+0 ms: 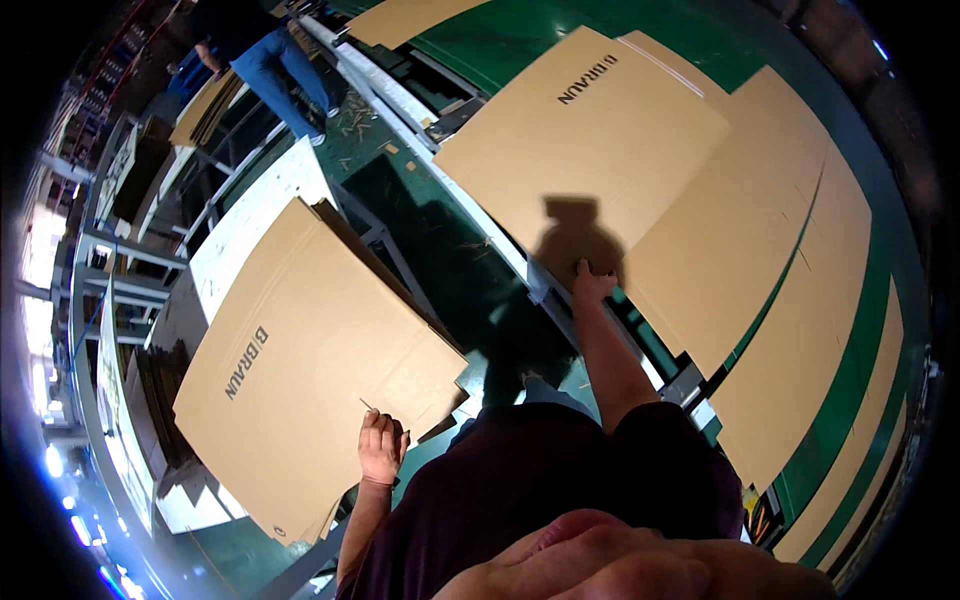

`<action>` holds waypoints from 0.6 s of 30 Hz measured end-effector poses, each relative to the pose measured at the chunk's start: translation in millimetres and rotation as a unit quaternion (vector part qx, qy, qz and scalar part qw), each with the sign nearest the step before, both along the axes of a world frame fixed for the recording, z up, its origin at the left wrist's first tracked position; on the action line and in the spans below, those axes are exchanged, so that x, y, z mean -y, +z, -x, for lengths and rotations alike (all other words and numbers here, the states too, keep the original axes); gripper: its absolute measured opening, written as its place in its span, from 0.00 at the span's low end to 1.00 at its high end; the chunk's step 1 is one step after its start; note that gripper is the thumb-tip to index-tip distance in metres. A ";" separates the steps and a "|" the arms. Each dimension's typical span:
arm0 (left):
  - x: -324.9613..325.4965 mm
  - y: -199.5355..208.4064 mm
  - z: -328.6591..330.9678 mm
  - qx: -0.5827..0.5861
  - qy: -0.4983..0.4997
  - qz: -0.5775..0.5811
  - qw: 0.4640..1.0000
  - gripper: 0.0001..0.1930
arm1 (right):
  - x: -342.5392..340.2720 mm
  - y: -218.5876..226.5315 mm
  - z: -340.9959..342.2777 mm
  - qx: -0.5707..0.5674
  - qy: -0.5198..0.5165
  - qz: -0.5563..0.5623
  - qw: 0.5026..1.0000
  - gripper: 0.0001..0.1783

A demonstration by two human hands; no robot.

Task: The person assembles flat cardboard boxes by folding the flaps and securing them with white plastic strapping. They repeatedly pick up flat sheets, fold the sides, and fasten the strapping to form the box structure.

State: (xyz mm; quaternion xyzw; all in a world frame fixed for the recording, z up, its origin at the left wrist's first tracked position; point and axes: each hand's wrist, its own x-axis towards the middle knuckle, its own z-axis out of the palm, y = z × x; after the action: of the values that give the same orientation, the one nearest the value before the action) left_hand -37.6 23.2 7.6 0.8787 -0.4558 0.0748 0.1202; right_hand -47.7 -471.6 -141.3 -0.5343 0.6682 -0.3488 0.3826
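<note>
Flat brown cardboard sheets (320,320) with dark print lie stacked on my left. Over their near right part is my left hand (383,447), its fingers curled together; a thin line shows by the fingertips, and I cannot tell whether it is a slit or something held. On my right, another printed cardboard sheet (590,130) lies on a green surface, overlapping a larger plain cardboard sheet (740,220). My right hand (595,284) reaches to the printed sheet's near corner, thumb and forefinger apart, the other fingers mostly hidden. A dark shadow falls around it.
A metal rail (510,255) edges the green surface (850,375). Between the two work areas runs a green floor with scraps. At the far left a person (270,75) in jeans stands by a small cardboard pile (205,108). Metal frames (140,255) line the left side.
</note>
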 end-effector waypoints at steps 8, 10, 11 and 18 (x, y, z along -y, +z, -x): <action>-0.9 -8.7 2.4 -0.010 0.021 0.028 0.999 0.23 | 14.3 87.4 -68.4 0.539 0.168 -0.170 0.808 0.34; -3.8 -13.6 3.7 -0.006 0.023 0.025 0.999 0.23 | -38.7 152.9 -78.8 0.473 0.164 -0.186 0.845 0.32; -4.6 -15.6 2.9 -0.005 0.025 0.029 0.999 0.23 | -73.9 184.5 -80.9 0.440 0.160 -0.192 0.863 0.32; -26.4 -34.3 1.3 -0.212 0.031 -0.030 0.976 0.19 | -304.5 189.1 33.1 0.476 0.605 -0.481 0.419 0.26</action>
State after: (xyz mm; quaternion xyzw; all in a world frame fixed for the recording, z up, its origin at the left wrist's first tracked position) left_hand -38.8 49.6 -26.8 0.8915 -0.3946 -0.1237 0.1851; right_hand -80.8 -167.1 47.8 -0.2783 -0.0575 0.1527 0.9465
